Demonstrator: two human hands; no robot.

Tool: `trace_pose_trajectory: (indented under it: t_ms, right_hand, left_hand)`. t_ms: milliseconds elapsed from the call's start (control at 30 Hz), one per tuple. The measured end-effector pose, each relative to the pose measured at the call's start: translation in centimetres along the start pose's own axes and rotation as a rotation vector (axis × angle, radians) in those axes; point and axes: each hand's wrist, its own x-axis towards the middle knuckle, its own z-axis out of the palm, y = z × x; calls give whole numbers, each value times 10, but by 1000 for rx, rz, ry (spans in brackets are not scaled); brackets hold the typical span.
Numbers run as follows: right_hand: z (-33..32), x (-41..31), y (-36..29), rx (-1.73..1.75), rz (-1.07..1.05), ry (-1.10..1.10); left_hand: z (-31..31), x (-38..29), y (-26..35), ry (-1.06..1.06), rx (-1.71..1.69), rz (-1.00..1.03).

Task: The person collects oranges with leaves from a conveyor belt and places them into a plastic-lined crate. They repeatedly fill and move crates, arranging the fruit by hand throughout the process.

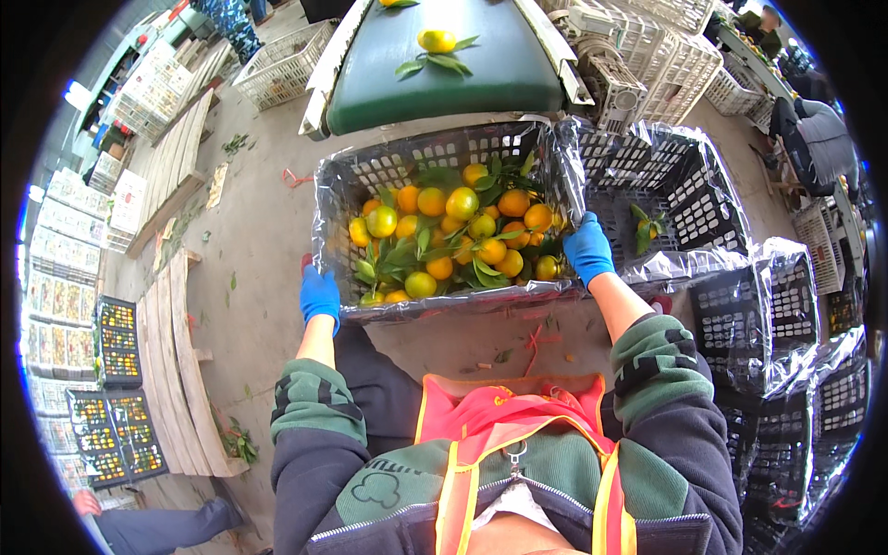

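Note:
In front of me is a black plastic crate (444, 309) lined with clear film, holding many orange and greenish mandarins (461, 204) with leaves. My left hand (320, 295), in a blue glove, grips its left end. My right hand (588, 251), gloved alike, holds the right end near the front corner. A second film-lined black crate (701, 201) stands directly to the right, with one leafy mandarin (645, 232) on its bottom. Beyond the filled crate, the end of a green conveyor belt (444, 90) carries a mandarin (437, 41) with leaves.
Stacked film-lined black crates (735, 319) stand at my right. White plastic crates (666, 62) are piled beside the conveyor. Wooden pallets (173, 374) and crates of fruit (118, 430) line the left side. A person's leg (166, 524) shows at lower left; another person (825, 142) is at far right.

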Motion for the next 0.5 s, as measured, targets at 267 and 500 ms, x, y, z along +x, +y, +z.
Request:
trace_pose_trajectory:
  t_ms: [267, 500]
  right_hand:
    - [-4, -1, -2, -16, 11, -13]
    - [-2, -1, -1, -5, 32, 9]
  left_hand:
    - [0, -5, 2, 42, 52, 21]
    - [3, -2, -4, 39, 23, 3]
